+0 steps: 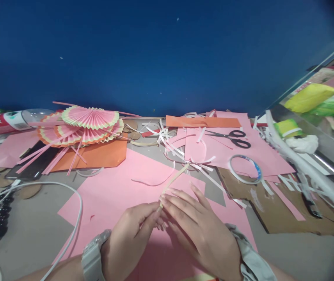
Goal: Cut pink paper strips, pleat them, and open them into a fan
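Observation:
A narrow pale yellow paper strip [173, 180] runs up and away from between my hands. My left hand [133, 234] pinches its near end between thumb and forefinger. Opposite it, my right hand [199, 226] holds the same end at the fingertips, its outer fingers long and slightly spread; the thumb is mostly hidden underneath. Pink paper sheets [96, 203] lie beneath both hands. Just beyond the fingers, a thin curled pink strip [152, 184] rests on the paper.
Pleated paper fans [91, 121] sit at back left beside a bottle [6, 121]. Scissors [231, 136] and a tape roll [245, 169] lie at right, near brown cardboard [269, 210]. A white cable [80, 207] loops at left. A blue panel [167, 54] rises behind.

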Action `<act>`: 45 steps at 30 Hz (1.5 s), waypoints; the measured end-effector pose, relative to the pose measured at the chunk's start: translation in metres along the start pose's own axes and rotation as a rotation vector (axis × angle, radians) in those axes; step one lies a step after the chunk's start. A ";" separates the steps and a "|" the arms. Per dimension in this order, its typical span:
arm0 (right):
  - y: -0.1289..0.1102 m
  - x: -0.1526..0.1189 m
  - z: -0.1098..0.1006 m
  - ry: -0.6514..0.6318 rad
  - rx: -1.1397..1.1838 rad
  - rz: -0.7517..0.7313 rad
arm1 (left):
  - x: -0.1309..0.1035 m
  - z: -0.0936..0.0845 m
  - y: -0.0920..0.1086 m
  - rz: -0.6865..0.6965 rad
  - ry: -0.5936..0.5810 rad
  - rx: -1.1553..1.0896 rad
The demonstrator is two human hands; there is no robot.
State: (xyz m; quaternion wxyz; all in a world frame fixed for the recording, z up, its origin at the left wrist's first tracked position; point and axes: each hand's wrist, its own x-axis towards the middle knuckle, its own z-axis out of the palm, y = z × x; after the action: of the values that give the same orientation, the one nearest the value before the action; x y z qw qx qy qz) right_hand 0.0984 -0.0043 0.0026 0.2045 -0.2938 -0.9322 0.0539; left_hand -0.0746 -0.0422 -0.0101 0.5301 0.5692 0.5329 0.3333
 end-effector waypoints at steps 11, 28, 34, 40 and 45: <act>0.000 0.000 0.002 0.008 0.025 0.008 | 0.001 0.000 -0.001 -0.015 -0.002 -0.004; 0.000 -0.001 0.002 0.026 -0.014 -0.020 | 0.000 0.001 0.000 -0.008 0.011 0.012; -0.001 0.000 0.000 0.019 -0.019 -0.020 | 0.001 0.000 0.001 -0.008 -0.005 0.004; -0.002 0.000 0.001 0.015 -0.030 -0.023 | 0.001 0.000 0.000 -0.008 -0.005 0.012; -0.001 -0.001 0.002 -0.003 -0.035 -0.021 | 0.000 0.000 0.001 -0.006 0.005 0.023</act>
State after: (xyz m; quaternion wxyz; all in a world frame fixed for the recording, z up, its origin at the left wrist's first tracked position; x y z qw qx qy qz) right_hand 0.0974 -0.0060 0.0004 0.1983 -0.2876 -0.9363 0.0358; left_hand -0.0745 -0.0422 -0.0092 0.5234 0.5728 0.5396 0.3269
